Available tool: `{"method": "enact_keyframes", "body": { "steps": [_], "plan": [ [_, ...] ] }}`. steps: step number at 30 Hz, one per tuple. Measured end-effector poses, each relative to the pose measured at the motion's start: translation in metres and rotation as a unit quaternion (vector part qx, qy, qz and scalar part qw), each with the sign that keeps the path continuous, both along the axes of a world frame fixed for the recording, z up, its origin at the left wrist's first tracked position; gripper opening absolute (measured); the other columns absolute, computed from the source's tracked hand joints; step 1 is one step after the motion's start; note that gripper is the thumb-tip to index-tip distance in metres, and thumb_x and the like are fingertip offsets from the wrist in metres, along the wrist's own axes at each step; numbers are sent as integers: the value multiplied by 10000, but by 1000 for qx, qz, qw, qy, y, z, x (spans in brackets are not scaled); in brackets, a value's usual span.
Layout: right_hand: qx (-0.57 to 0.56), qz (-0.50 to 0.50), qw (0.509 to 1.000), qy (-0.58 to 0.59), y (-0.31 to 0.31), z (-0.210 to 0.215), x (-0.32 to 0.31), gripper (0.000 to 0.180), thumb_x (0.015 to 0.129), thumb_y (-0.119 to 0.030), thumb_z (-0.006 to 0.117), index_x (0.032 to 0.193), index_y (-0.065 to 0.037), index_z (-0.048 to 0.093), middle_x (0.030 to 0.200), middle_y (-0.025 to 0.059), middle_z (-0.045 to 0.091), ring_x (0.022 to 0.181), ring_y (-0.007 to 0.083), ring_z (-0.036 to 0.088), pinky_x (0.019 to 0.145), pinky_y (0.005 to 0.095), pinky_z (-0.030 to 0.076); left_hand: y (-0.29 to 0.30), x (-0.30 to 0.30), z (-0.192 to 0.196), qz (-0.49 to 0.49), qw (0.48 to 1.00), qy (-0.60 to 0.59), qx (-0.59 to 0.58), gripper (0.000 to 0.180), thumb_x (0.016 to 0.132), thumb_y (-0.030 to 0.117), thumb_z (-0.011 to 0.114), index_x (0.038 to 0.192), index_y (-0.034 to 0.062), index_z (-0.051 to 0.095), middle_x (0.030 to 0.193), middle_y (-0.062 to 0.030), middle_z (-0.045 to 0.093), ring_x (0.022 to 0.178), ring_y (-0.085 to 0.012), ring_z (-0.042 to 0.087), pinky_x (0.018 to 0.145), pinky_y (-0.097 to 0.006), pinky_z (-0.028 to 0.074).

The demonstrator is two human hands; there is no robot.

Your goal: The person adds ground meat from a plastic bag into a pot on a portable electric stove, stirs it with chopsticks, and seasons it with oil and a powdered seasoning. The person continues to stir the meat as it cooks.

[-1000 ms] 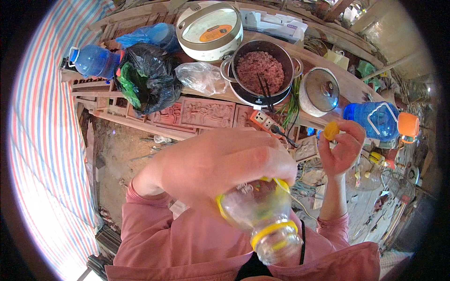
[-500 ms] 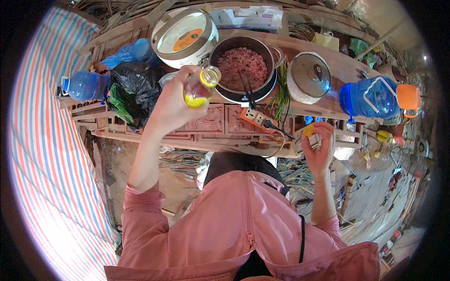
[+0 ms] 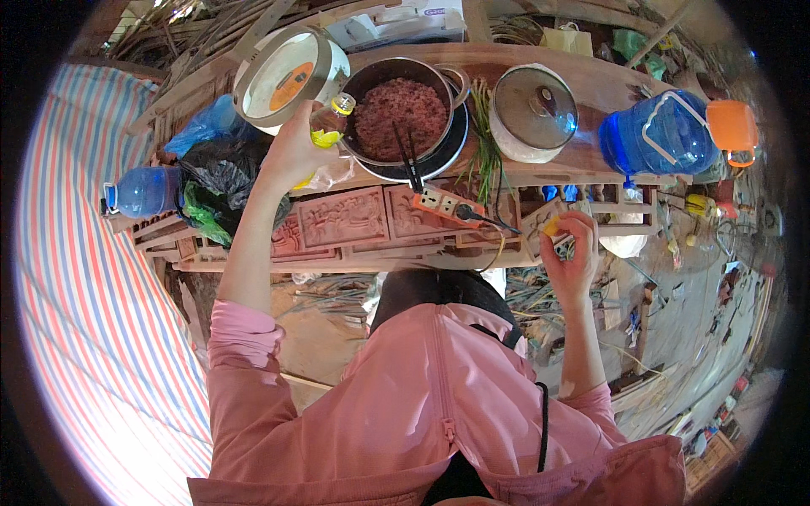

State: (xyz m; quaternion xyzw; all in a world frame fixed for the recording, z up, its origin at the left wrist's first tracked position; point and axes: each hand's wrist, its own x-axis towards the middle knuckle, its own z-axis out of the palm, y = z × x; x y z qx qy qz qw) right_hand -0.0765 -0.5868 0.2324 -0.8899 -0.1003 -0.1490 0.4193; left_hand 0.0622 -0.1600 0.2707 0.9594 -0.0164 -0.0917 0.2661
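Note:
My left hand (image 3: 291, 152) grips a small clear bottle (image 3: 327, 125) with yellow liquid, tilted with its open neck at the rim of a dark pot (image 3: 403, 118) full of reddish-brown minced food. Black chopsticks (image 3: 407, 156) lean in the pot. My right hand (image 3: 569, 253) is lower right, by the carved wooden bench edge (image 3: 354, 223), pinching a small yellow cap (image 3: 551, 226) in its fingers.
A white cooker with an open lid (image 3: 291, 76) stands left of the pot; a glass-lidded pot (image 3: 534, 110), a blue water jug (image 3: 662, 135) and an orange cup (image 3: 732, 126) stand to the right. An orange power strip (image 3: 447, 205), black bag (image 3: 221, 190) and blue bottle (image 3: 139, 192) lie nearby.
My left hand carried the bottle from close to the camera out to the pot's rim and tilted it. My right hand with the cap dropped lower toward the bench edge.

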Motion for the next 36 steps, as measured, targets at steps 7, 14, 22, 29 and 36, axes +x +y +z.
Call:
{"method": "enact_keyframes", "body": {
  "steps": [7, 14, 22, 29, 36],
  "plan": [
    [5, -16, 1000, 6, -10, -9, -2, 392, 764, 69, 750, 1085, -53, 563, 1132, 123, 593, 822, 203, 597, 749, 315, 511, -8, 15, -2, -10, 1000, 2, 17, 773, 693, 177, 793, 1363, 5, 448, 1273, -239, 621, 1189, -369, 612, 1012, -416, 469],
    [-3, -27, 1000, 8, -19, -12, -5, 374, 772, 78, 745, 1078, -46, 571, 1149, 129, 587, 815, 181, 603, 740, 292, 512, -14, 25, 0, -11, 999, 14, 47, 752, 695, 161, 782, 1348, -10, 451, 1238, -245, 628, 1139, -374, 630, 973, -416, 483],
    [18, -39, 999, 24, -24, -12, -7, 419, 731, 81, 731, 1085, -58, 553, 1094, 116, 602, 809, 227, 596, 764, 346, 506, -18, 33, 0, -21, 998, 6, 62, 704, 682, 174, 790, 1283, -26, 485, 1173, -247, 639, 1099, -382, 637, 943, -423, 490],
    [12, -44, 999, 25, -28, -12, -8, 402, 733, 73, 735, 1073, -57, 566, 1099, 118, 605, 807, 224, 599, 761, 344, 509, -22, 38, 0, -22, 997, 8, 71, 694, 680, 183, 790, 1267, -28, 484, 1192, -253, 629, 1118, -393, 624, 958, -437, 482],
    [18, -47, 998, 28, -30, -12, -8, 404, 734, 64, 743, 1078, -62, 573, 1108, 118, 601, 808, 217, 605, 762, 340, 515, -23, 41, 1, -26, 996, 13, 81, 705, 681, 191, 790, 1273, -21, 471, 1223, -256, 623, 1142, -394, 621, 976, -432, 481]
  ]
}}
